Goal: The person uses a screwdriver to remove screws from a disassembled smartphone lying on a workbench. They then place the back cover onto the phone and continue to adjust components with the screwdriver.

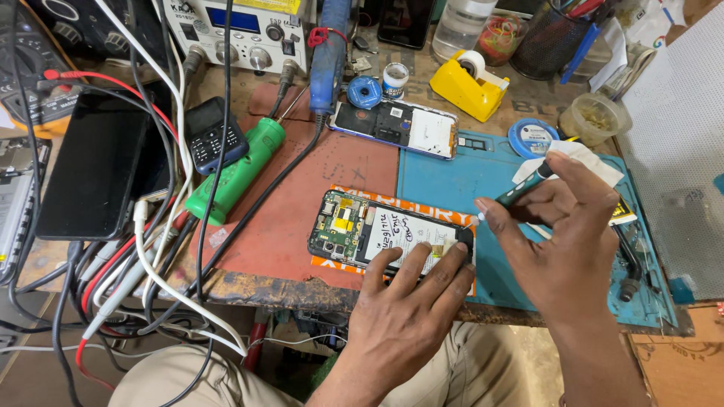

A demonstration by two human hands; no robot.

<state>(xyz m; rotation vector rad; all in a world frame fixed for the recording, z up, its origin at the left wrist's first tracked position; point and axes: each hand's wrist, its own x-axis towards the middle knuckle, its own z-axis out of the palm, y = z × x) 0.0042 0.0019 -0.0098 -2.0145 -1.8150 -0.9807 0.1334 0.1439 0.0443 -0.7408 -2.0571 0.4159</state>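
On a cluttered workbench (302,218), opened phone (388,230) pinned under spread left hand (407,294); right hand (562,234) just beside, closed around a small tool (520,190).

Cluttered wooden workbench (249,290) with worn edge, blue mat (452,181), brown floor (30,373).

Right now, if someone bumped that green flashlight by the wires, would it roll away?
Probably a little. The green flashlight looks round and lies on its side, so it could roll. The cables crossing it and the keypad phone beside it would likely stop it. It looks stiff, not floppy.
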